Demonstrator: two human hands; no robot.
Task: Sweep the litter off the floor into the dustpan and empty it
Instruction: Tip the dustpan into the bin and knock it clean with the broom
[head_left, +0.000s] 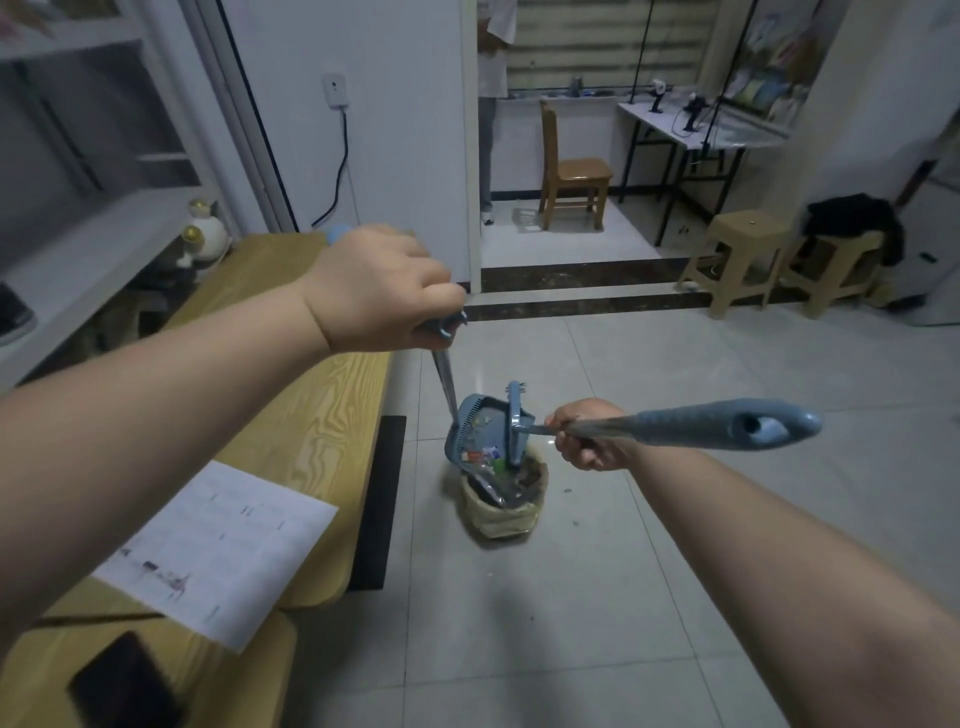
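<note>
You have two hands up, one on each of two long handles. Your right hand (589, 435) has its grip clenched round the broom handle (717, 426), whose blue end points back toward you. Your left hand (382, 291) is closed tight on the dustpan's metal pole (445, 382). Beyond them, one blue dustpan (475, 434) tilts over one bag-lined bin (504, 506) on the tiled floor (623, 597), coloured litter (485, 456) lying in the pan just above the bin's mouth. The broom head (515, 423) stands against the dustpan.
</note>
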